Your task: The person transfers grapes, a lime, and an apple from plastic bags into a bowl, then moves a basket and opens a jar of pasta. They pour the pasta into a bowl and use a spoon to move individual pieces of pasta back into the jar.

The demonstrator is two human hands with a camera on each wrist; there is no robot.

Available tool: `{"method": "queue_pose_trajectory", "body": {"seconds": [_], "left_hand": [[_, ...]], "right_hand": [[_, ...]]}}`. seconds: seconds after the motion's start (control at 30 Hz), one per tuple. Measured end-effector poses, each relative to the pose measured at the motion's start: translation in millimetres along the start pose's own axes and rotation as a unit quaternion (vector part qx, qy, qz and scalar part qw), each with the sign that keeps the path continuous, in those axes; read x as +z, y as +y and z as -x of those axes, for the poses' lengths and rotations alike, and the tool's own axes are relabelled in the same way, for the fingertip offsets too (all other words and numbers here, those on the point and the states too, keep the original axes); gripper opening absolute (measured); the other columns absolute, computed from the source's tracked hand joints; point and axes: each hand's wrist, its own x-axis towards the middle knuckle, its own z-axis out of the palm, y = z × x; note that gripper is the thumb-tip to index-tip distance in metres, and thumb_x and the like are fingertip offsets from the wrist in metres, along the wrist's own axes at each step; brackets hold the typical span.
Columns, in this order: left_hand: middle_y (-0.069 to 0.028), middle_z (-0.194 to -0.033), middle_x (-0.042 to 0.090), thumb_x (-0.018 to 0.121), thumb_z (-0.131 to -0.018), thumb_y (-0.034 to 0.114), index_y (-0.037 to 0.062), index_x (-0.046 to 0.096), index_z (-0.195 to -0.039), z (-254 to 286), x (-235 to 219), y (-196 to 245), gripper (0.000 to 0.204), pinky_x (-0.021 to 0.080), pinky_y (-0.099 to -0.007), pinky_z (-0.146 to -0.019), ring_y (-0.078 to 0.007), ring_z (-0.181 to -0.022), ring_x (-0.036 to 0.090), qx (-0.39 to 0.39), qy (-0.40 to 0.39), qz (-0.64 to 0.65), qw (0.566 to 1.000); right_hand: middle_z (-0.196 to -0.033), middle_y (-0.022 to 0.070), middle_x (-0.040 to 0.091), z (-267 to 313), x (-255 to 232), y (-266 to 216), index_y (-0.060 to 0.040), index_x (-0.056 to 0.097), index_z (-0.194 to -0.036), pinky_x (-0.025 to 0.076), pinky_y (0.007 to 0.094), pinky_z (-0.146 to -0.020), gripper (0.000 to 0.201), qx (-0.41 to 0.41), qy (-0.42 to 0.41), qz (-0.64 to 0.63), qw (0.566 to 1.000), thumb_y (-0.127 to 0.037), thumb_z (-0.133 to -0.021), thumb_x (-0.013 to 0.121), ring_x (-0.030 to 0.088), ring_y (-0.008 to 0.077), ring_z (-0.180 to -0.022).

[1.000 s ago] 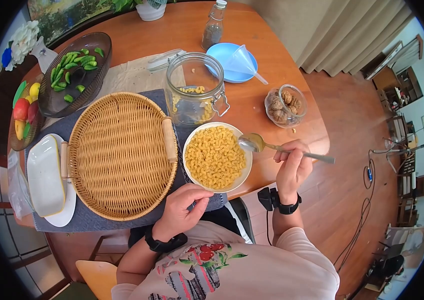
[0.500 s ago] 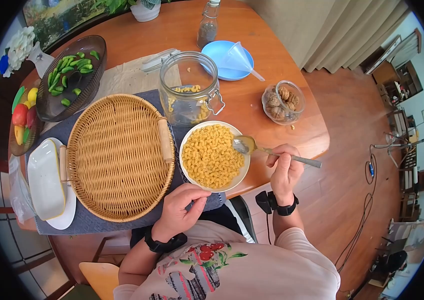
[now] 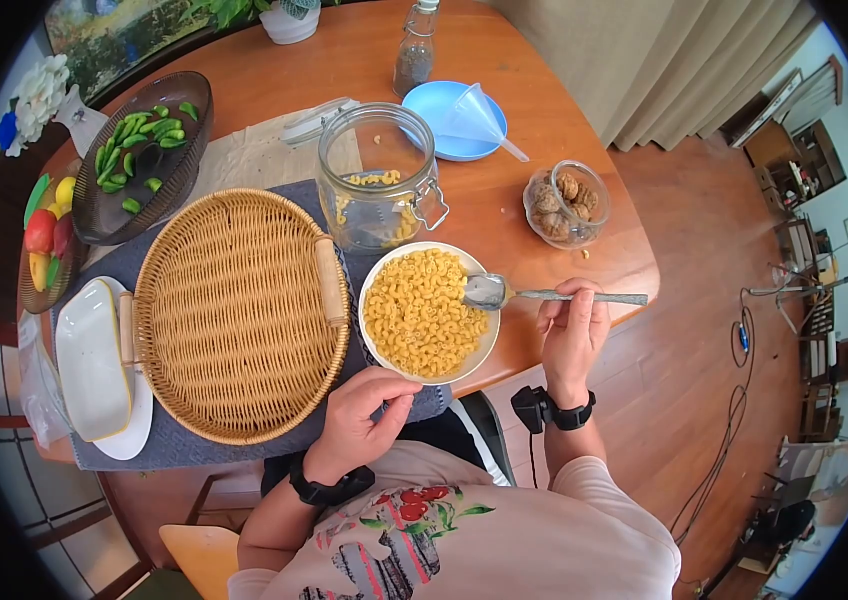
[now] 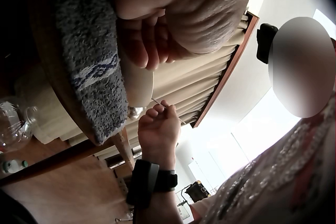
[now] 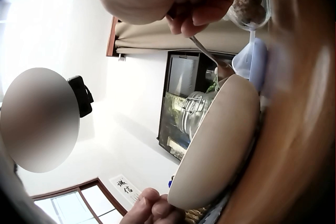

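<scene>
A white bowl (image 3: 482, 357) filled with yellow elbow macaroni (image 3: 424, 320) sits at the table's near edge. My left hand (image 3: 369, 412) holds it by the near rim, with bent fingers showing beside its wall in the left wrist view. In my right hand (image 3: 574, 345) is a metal spoon (image 3: 534, 294), pinched by the handle between thumb and fingers. Its scoop end lies over the right rim of the bowl, close to the pasta. Just behind the bowl stands an open glass jar (image 3: 349, 225) with a little macaroni inside.
Left of the bowl, a round wicker tray (image 3: 239, 310) lies on a blue-grey cloth (image 3: 174, 455). White dishes (image 3: 94, 360) and a dark bowl of green peppers (image 3: 109, 215) are farther left. Behind are a blue plate (image 3: 449, 145) with a funnel (image 3: 474, 118) and a glass of walnuts (image 3: 566, 208).
The spoon has moved left to the bowl's rim, and its handle has turned more level. My right hand shifted slightly; the left hand stays at the bowl.
</scene>
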Motion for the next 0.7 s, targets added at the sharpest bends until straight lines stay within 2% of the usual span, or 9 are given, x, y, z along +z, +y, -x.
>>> {"method": "queue_pose_trajectory", "body": {"seconds": [0.1,0.37,0.43,0.63,0.7], "left_hand": [[-0.0094,-0.079,0.059,0.058,-0.078,-0.005,-0.0001,0.06,-0.09,-0.1,0.2,2.0,0.013,0.046,-0.0228,-0.057,-0.0139,-0.064,0.057,-0.012,0.005,0.004,1.0],[-0.0092,-0.078,0.059,0.058,-0.077,-0.005,0.0005,0.061,-0.09,-1.5,-1.0,3.6,0.015,0.046,-0.0238,-0.059,-0.0155,-0.065,0.058,-0.033,0.006,0.003,0.999],[-0.0102,-0.079,0.06,0.058,-0.076,-0.006,0.0001,0.061,-0.09,-2.8,-0.5,3.4,0.015,0.046,-0.0245,-0.059,-0.0175,-0.065,0.058,-0.004,0.014,-0.002,1.0],[-0.0096,-0.076,0.059,0.056,-0.077,-0.006,-0.0007,0.061,-0.09,-3.0,-2.5,-0.3,0.014,0.044,-0.0232,-0.057,-0.0146,-0.063,0.057,0.001,0.02,0.011,1.0],[-0.0094,-0.076,0.059,0.055,-0.078,-0.006,-0.0011,0.06,-0.09,-0.9,-2.0,-0.2,0.014,0.044,-0.0228,-0.057,-0.0137,-0.063,0.056,-0.015,0.021,0.028,0.999]], "right_hand": [[-0.061,0.0037,0.049,0.4,-2.1,4.0,-0.0027,0.049,-0.092,0.038,0.02,-0.049,0.028,0.023,0.013,-0.023,0.999,-0.028,-0.096,0.037,0.047,0.0093,-0.053],[-0.062,0.0039,0.049,-0.9,-3.7,3.0,-0.0035,0.049,-0.092,0.037,0.0201,-0.048,0.028,0.012,0.033,-0.048,0.998,-0.029,-0.095,0.038,0.046,0.0099,-0.052],[-0.061,0.0038,0.048,-2.0,-4.0,1.5,-0.0035,0.049,-0.092,0.037,0.0202,-0.048,0.028,0.016,0.034,-0.053,0.998,-0.03,-0.095,0.038,0.045,0.0101,-0.052],[-0.06,0.0034,0.045,-3.9,-5.9,1.0,-0.0031,0.049,-0.089,0.033,0.0217,-0.045,0.027,0.029,0.046,-0.092,0.994,-0.028,-0.095,0.039,0.042,0.0113,-0.05],[-0.06,0.0035,0.045,-4.4,-7.6,1.7,-0.003,0.05,-0.087,0.033,0.0223,-0.044,0.028,-0.003,0.037,-0.087,0.996,-0.028,-0.095,0.04,0.042,0.0117,-0.05]]}}
